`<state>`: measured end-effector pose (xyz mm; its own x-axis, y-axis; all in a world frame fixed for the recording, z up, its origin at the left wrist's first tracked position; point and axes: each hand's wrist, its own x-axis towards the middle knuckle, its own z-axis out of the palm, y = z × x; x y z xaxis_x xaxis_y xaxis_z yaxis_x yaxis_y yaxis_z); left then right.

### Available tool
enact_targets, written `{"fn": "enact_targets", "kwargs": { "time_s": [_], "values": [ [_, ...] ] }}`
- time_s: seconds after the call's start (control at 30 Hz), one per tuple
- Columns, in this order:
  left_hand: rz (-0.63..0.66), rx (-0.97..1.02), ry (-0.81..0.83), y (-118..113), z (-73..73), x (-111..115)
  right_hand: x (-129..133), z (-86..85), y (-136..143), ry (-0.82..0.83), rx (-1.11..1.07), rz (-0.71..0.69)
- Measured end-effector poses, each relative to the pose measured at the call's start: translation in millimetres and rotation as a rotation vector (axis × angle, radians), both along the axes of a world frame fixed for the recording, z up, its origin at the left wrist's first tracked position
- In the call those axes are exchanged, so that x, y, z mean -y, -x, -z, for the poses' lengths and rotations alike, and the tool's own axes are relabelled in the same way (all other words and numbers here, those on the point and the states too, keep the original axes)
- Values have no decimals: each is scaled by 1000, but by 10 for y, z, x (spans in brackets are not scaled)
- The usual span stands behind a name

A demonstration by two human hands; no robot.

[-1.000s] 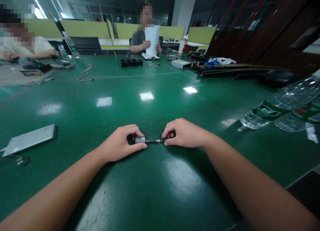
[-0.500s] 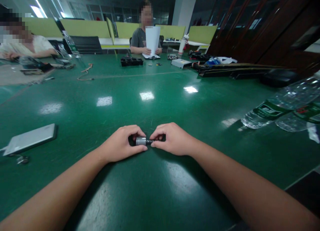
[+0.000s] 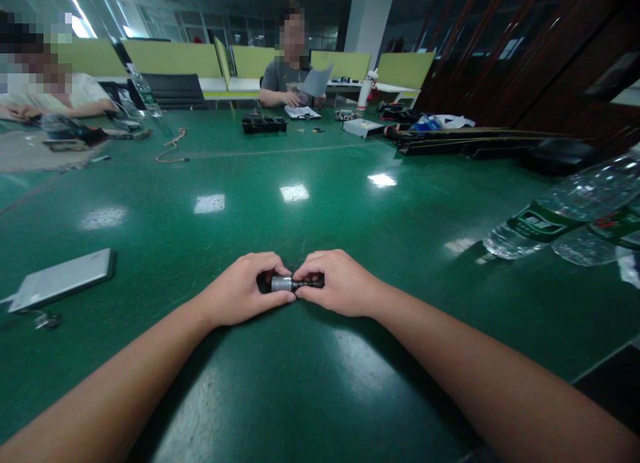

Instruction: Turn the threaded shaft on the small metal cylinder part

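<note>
Close in front of me, a small silver cylinder (image 3: 281,284) lies level at the green tabletop, its exact kind not plain. My left hand (image 3: 240,291) is closed around it, thumb at the near side and fingers at the far side. From the cylinder's right end runs a thin, dark ridged shaft (image 3: 311,284). My right hand (image 3: 343,286) pinches this shaft near the cylinder, with thumb and fingertips almost touching those of the left hand. Part of the shaft shows in the gap under the right fingers; the cylinder's left end is partly in shadow.
At the left lies a grey power-bank-like slab (image 3: 63,279) with a cable. Clear water bottles (image 3: 540,219) stand at the right. Across the green table (image 3: 240,229) are a black tray (image 3: 263,123), a silver box (image 3: 363,127) and dark strips (image 3: 450,143). Two people sit beyond.
My right hand has shifted slightly left along the shaft, closer to the cylinder. My left hand has stayed put. The person opposite has lowered and tilted a paper sheet.
</note>
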<state>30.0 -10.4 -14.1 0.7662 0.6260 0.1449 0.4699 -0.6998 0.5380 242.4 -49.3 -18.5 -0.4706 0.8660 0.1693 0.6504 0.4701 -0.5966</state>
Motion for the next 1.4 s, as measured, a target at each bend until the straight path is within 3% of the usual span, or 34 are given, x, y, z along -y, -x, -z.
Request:
{"fn": "enact_targets", "kwargs": {
  "time_s": [1.4],
  "values": [
    [-81,8,90,29,33,-1,-14,-95,-137,66,91,-15]
  ]
}}
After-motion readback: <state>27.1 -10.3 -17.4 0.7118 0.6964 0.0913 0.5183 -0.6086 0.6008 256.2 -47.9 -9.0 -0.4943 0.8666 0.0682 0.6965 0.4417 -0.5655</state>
